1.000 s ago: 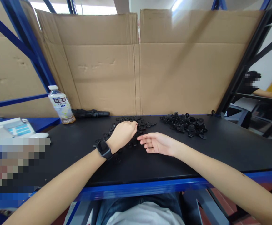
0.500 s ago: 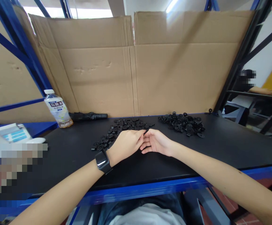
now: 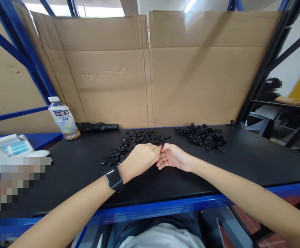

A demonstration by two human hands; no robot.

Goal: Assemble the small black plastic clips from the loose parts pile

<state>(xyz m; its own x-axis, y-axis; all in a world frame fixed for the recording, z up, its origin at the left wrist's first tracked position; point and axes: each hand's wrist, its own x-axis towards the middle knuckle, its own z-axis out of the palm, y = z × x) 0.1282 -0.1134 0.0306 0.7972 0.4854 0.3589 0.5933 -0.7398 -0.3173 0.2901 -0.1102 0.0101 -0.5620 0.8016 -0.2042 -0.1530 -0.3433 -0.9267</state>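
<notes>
Your left hand (image 3: 142, 157) and right hand (image 3: 175, 157) meet at curled fingertips over the bench (image 3: 248, 158); I cannot tell whether they pinch anything. The flat black disc parts (image 3: 132, 142) lie beside your left hand, the black knob-like parts (image 3: 201, 136) farther right. A loose fingertip grip could drop a piece; a careless wrist could scatter discs.

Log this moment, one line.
left hand: meets right hand; holding: unclear; left black pile, right black pile: on tabletop
</notes>
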